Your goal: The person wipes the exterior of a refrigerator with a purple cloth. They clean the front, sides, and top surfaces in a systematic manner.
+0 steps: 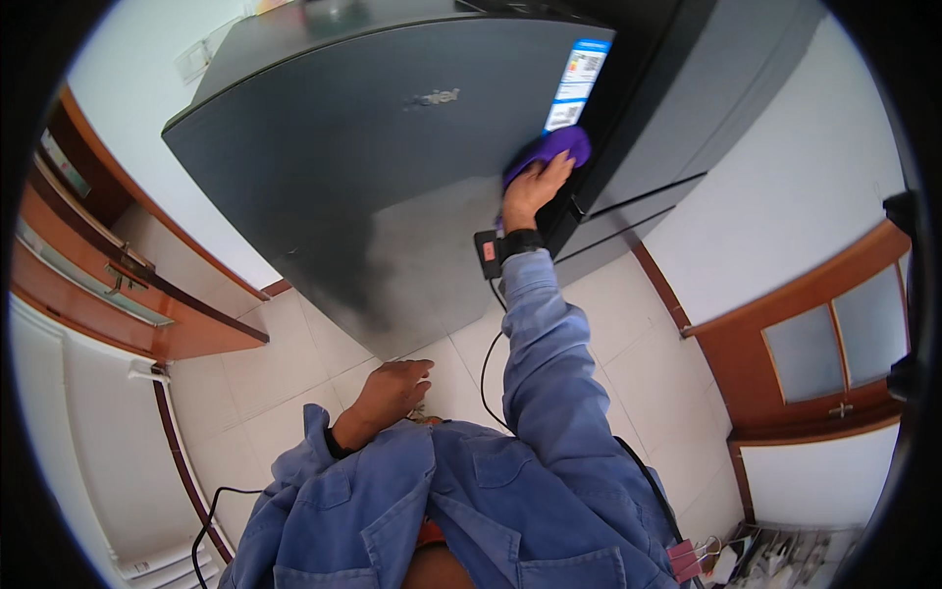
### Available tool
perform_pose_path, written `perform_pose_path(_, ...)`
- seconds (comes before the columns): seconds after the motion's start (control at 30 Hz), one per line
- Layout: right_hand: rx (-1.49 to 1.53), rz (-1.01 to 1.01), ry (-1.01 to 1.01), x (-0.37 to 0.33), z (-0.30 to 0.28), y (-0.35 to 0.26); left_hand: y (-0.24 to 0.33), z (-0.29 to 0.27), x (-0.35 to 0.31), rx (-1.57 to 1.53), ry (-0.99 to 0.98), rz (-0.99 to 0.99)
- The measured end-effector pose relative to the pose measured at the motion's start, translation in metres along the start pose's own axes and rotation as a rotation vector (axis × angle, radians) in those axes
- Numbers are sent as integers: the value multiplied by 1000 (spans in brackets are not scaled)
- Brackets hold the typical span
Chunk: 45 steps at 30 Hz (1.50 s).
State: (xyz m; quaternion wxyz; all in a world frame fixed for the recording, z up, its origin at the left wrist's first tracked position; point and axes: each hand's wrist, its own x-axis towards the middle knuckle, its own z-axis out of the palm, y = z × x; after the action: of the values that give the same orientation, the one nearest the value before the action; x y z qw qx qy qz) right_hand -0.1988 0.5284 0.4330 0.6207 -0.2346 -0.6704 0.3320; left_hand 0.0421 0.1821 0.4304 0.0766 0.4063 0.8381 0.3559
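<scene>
My right hand (535, 191) is pressing a purple cloth (563, 147) against a dark grey refrigerator door (324, 147), close to its right edge. The cloth lies just below a blue and white label (577, 83), bunched under my fingers. Part of the cloth is hidden by the hand. Held low in front of my body, my left hand (388, 393) touches no part of the refrigerator. Its fingers point to the right, a little bent and apart, with nothing seen in them.
Right of the door stand more dark grey panels (677, 108) with grooves between them. A wooden door (128, 270) stands at the left, and a wooden cabinet (824, 344) with glass panes at the right. Pale tiles (285, 344) cover the floor. A black cable (486, 368) hangs from my right wrist.
</scene>
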Motion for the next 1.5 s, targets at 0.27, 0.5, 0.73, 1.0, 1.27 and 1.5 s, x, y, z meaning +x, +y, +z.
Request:
perform_pose_path(0.27,591,924,-342,-11,-117,18,37,36,17,68,-184,80)
perform_pose_path(0.5,649,226,-142,197,-177,-25,53,64,24,-5,-168,111)
perform_pose_path(0.73,464,-220,89,347,-164,-77,34,74,79,-31,-128,149)
perform_pose_path(1.0,63,-332,-33,366,-59,-46,11,80,174,-49,-122,205)
perform_pose_path(1.27,20,-920,60,468,-52,-133,-13,82,232,-87,-55,178)
perform_pose_path(1.5,85,-1259,13,619,-52,-176,0,107,271,-27,46,129)
